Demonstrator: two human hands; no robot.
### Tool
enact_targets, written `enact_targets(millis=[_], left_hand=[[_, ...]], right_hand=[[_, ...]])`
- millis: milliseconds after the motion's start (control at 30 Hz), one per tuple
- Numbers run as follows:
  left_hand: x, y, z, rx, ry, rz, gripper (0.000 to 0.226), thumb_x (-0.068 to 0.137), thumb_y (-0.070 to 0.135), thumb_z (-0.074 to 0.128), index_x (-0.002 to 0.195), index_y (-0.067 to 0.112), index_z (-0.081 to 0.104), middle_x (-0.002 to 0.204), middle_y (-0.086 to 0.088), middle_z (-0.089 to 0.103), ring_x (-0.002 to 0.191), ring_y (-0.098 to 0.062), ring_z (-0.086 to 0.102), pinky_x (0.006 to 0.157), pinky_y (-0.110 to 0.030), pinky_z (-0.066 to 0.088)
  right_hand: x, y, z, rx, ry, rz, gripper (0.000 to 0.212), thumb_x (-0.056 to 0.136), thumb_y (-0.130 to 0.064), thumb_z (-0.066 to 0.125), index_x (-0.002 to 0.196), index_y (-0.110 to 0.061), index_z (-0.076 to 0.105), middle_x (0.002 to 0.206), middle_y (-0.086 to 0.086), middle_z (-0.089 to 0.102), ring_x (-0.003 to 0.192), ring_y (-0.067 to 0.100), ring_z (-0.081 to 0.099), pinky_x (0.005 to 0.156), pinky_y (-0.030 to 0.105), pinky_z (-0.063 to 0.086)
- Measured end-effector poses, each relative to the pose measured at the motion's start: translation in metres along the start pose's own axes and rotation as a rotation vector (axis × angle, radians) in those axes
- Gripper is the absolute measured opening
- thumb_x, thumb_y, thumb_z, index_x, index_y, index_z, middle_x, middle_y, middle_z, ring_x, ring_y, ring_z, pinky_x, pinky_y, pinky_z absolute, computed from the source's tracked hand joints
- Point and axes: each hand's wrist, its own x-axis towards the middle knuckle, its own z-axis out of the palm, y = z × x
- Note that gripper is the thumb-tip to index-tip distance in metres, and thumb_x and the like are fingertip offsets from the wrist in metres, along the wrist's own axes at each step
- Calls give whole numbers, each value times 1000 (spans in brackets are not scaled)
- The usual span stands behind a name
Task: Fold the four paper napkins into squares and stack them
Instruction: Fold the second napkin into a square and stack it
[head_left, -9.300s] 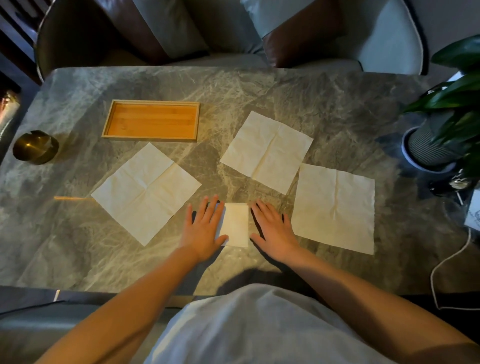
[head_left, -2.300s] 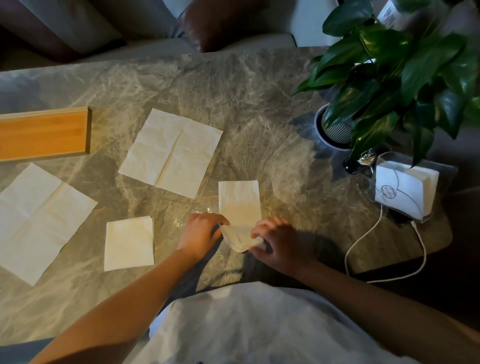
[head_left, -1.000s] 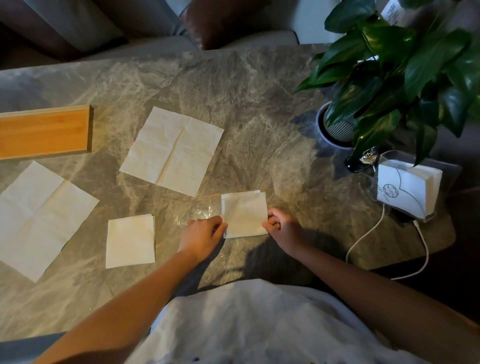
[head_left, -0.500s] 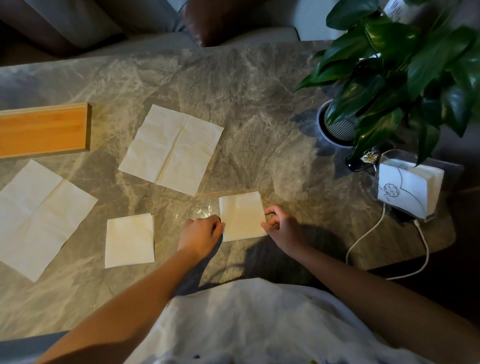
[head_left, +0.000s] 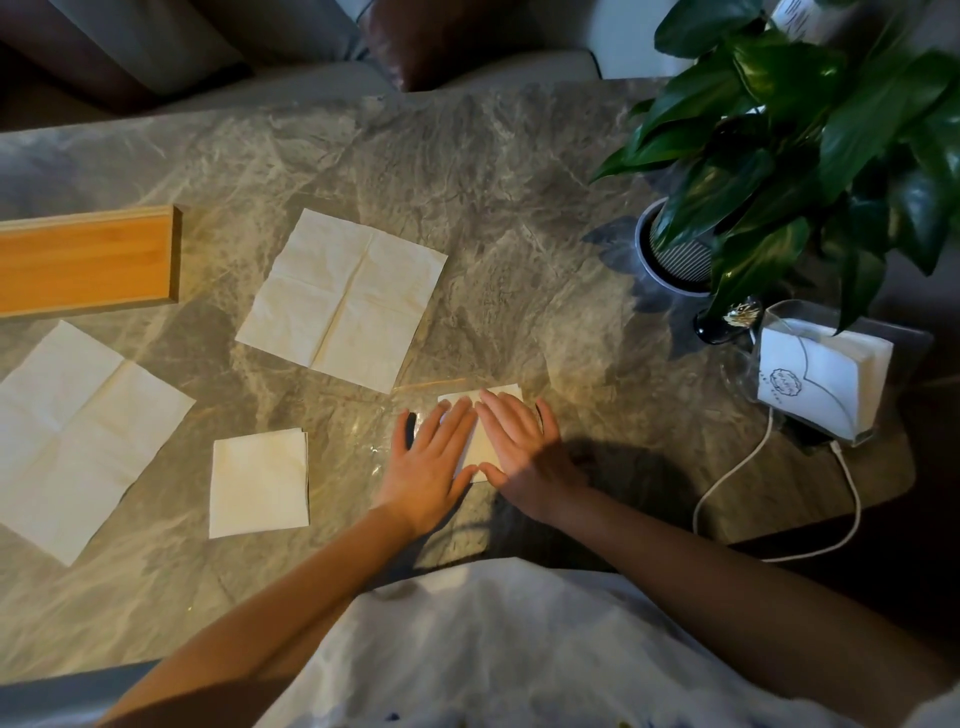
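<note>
Four cream paper napkins lie on the grey veined marble tabletop (head_left: 519, 208), each at its own stage. Both hands press flat on one small folded napkin square (head_left: 480, 441) near the front edge — the left hand (head_left: 428, 467) covers its left part and the right hand (head_left: 519, 447) its right part, fingers stretched out straight and only slightly spread, palms down, gripping nothing. Only the far edge and a strip of paper between the two hands show.

To the left, well apart from it, a second folded napkin square (head_left: 258, 483) rests alone, soft-edged and faintly wrinkled. Beyond these, an unfolded napkin with cross-shaped creases (head_left: 343, 299) lies open and slightly turned, and another unfolded creased napkin (head_left: 78, 436) sits at the left edge of view, rotated like a diamond. None of the napkins touch one another, so no stack exists yet.

A shallow rectangular bamboo tray (head_left: 88, 260) with a raised rim sits at far left, partly cut off. On the right stands a glossy-leaved green plant (head_left: 805, 130) in a ribbed grey round pot (head_left: 670, 260); near it is a clear acrylic holder of white napkins (head_left: 821, 379), and a thin white cable (head_left: 727, 488) curls off the table's edge. The person's pale fabric top (head_left: 519, 649) fills the foreground.
</note>
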Motion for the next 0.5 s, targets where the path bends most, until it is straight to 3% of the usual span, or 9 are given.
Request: enact_targets(millis=[100,167,300,500], left_hand=[[4,2,7,31,-50,-15,64,95,53,11,148,21,-5,160,2,0,146,-21,-7,113,-52,-12],[6,3,11,48,-69,-25,64,96,52,9,148,21,-10,159,3,-9,144,-20,-18,112,-52,-14],[10,6,14,58,-95,-24,65,97,51,12,149,20,-11,156,3,-18,139,-20,-29,112,-53,-16],[10,3,14,62,-133,-23,66,95,54,7,148,21,-15,156,3,-19,140,-20,-26,111,-54,-19]], right_hand=[[0,0,5,-29,-78,1,70,84,-44,54,142,-8,42,152,6,38,139,21,38,109,53,32],[1,0,6,-25,-131,10,70,87,-43,52,145,-7,36,155,6,32,143,20,31,112,54,27],[2,2,4,-40,-203,18,70,89,-42,53,146,-7,34,156,5,30,144,20,27,113,55,24],[3,8,6,-28,-256,21,75,86,-45,60,146,-9,33,157,6,29,145,20,26,112,57,23]])
